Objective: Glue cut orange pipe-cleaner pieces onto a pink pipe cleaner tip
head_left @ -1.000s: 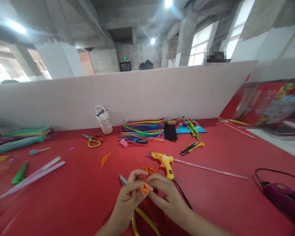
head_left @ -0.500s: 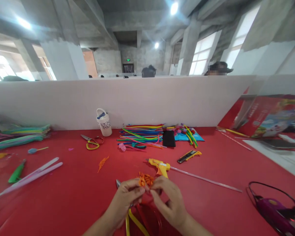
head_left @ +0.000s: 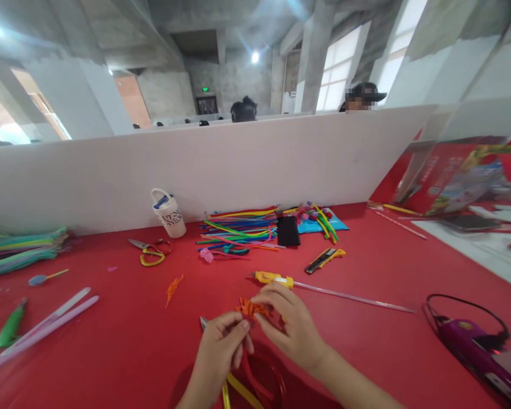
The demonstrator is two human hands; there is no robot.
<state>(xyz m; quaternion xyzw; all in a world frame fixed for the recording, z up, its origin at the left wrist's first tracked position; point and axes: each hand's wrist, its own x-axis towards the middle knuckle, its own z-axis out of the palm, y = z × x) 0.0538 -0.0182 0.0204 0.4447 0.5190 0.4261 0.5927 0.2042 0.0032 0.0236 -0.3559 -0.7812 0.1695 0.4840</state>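
Near the table's front, my left hand [head_left: 223, 346] is closed in a pinch at the lower side of an orange tufted piece [head_left: 250, 308] made of short fuzzy strands. My right hand [head_left: 292, 324] has its thumb and fingertips closed on the right side of the same piece. Below my hands lies a pair of scissors [head_left: 242, 392] with yellow and red handles; its blade tip shows left of my left hand, the rest partly hidden. Just beyond my right hand rests a yellow glue gun [head_left: 273, 278] with a long clear glue stick [head_left: 353, 297]; its grip is covered by my hand.
Beyond lie coloured pipe cleaners [head_left: 238, 227], a black phone-like object [head_left: 288, 231], a utility knife [head_left: 325, 260], and other scissors [head_left: 151, 253]. A white cup [head_left: 170, 217] stands by the white partition [head_left: 255, 165]. An orange scrap [head_left: 173, 289] lies left; a purple device [head_left: 472, 346] right.
My right hand has shifted upward over the orange tufted piece, covering more of the glue gun's grip. My left hand still pinches the piece. The camera view has tilted and moved slightly.
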